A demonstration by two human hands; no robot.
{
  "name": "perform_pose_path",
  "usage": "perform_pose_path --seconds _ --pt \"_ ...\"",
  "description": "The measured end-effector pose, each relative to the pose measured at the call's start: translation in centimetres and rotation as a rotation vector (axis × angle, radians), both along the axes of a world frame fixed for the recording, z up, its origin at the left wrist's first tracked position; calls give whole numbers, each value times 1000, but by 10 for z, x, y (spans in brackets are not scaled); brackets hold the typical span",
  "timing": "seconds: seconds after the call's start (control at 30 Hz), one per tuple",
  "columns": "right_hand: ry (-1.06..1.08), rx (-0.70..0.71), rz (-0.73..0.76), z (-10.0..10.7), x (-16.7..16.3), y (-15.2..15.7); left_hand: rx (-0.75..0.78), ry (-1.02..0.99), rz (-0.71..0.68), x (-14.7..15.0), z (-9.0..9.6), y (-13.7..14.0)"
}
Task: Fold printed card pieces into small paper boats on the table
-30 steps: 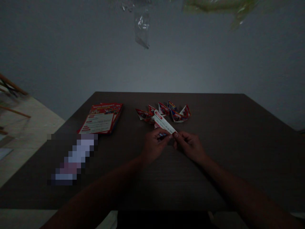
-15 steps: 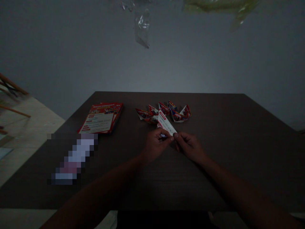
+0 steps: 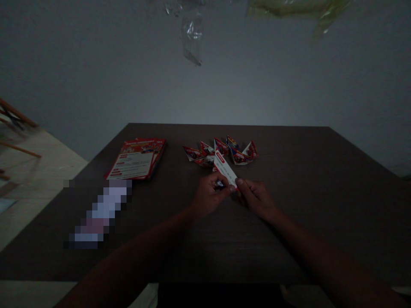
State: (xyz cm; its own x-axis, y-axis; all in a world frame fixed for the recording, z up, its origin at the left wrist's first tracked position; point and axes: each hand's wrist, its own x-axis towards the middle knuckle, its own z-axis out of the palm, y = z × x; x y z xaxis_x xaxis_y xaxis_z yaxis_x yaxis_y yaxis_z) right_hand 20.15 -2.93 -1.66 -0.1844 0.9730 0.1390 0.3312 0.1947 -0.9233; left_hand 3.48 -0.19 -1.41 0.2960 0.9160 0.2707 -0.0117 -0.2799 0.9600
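Between my hands is a folded paper leaflet [image 3: 225,169], white with red print, tilted with its narrow tip pointing away from me. My left hand [image 3: 210,191] pinches its lower left side, thumb and index finger curled together. From the right, my right hand [image 3: 256,195] grips the near end with the thumb on top. The fingers under the paper are hidden. Just beyond it, several folded paper boats [image 3: 242,156] in red, white and blue stand on the table, partly covered by the leaflet.
A stack of red and white printed leaflets [image 3: 133,160] lies at the left on the dark wooden table [image 3: 308,171]. Nearer me is a pixelated, blurred-out patch [image 3: 102,209]. Behind the table rises a grey wall [image 3: 272,77] with clear plastic [image 3: 192,38] and yellowish tape [image 3: 289,9].
The folded leaflet has turned slightly, showing more of its white face and a red edge near my thumbs. Both hands stay in nearly the same place, still holding it.
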Motion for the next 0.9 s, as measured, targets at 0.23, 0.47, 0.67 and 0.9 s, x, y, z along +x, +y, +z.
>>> perform_pose_path --seconds 0.23,0.47,0.67,0.9 --pt "131 9 -54 -1 6 4 -33 17 -41 -6 -5 -1" --pt "185 115 -185 0 4 5 52 163 -128 -6 -5 -4" --pt "158 137 -179 -1 4 5 68 235 -106 -6 -5 -4" --pt "212 83 -171 -5 5 7 47 10 -85 -3 -5 -5"
